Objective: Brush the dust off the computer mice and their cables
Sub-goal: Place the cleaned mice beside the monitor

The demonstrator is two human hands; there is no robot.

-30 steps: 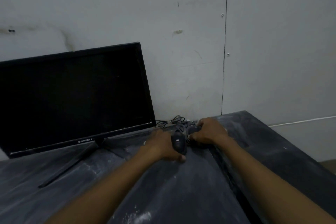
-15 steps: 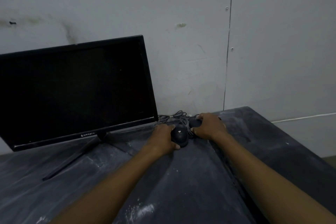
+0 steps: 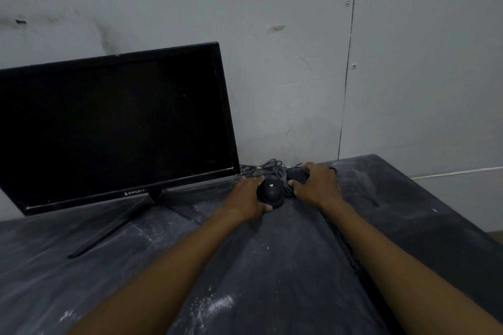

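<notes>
Two black computer mice lie near the wall on a dusty dark table (image 3: 272,266). My left hand (image 3: 249,197) grips the nearer mouse (image 3: 272,191), which has a small white logo on top. My right hand (image 3: 317,186) covers the second mouse (image 3: 296,176), of which only the left part shows. Their grey cables (image 3: 262,167) lie tangled against the wall behind the mice. No brush is in view.
A black monitor (image 3: 117,128) on a thin-legged stand (image 3: 109,231) fills the left half, close to my left hand. A grey panelled wall (image 3: 299,62) stands right behind. The table's right edge (image 3: 435,198) drops off. White dust patches (image 3: 212,304) mark the near tabletop.
Both hands have stayed on the mice. My left hand has shifted to the mouse's left side, so its top with the logo now shows. The view has tilted slightly.
</notes>
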